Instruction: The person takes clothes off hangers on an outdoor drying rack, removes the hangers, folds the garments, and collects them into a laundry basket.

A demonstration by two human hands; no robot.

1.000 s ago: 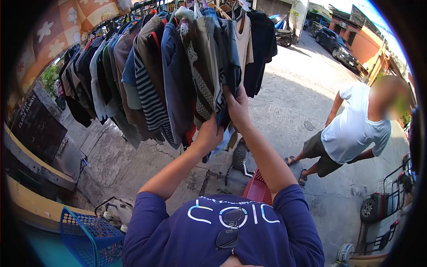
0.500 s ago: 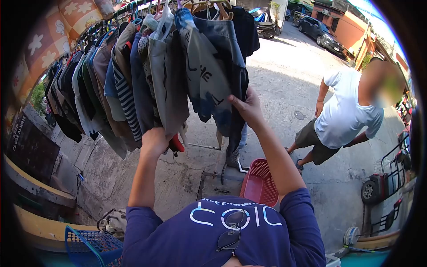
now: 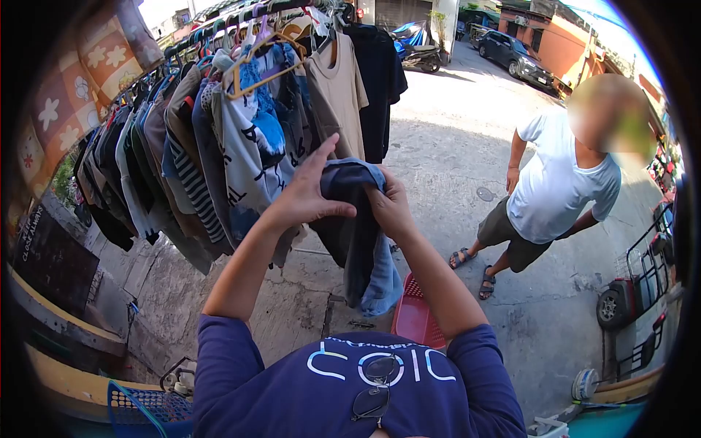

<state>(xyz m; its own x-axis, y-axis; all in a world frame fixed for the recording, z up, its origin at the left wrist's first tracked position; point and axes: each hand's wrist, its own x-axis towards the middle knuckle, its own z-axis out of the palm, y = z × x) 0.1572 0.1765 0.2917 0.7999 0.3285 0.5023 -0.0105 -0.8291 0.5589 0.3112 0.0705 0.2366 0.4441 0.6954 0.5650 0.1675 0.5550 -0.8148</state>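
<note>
My right hand (image 3: 391, 208) grips the upper edge of a blue denim garment (image 3: 365, 252), which hangs down from it with its dark inner side partly showing; its exact kind is not clear. To the left of it, my left hand (image 3: 310, 191) has its thumb and fingers spread, the thumb close to the denim. Behind that hand hang a white, blue and black printed garment (image 3: 248, 157) and a beige T-shirt (image 3: 343, 80). A bare yellowish hanger (image 3: 266, 66) dangles in front of the printed garment.
The clothes rack (image 3: 212, 31) runs away to the left, packed with garments. Below my right arm, a red plastic basket (image 3: 416, 321) sits on the concrete. A person in a white shirt (image 3: 562, 175) stands at the right. A blue basket (image 3: 135, 409) is at lower left.
The denim garment has come off the rack, lower and closer to me, in my right hand. My left hand has risen from the clothes and opened. The bare hanger now shows in front.
</note>
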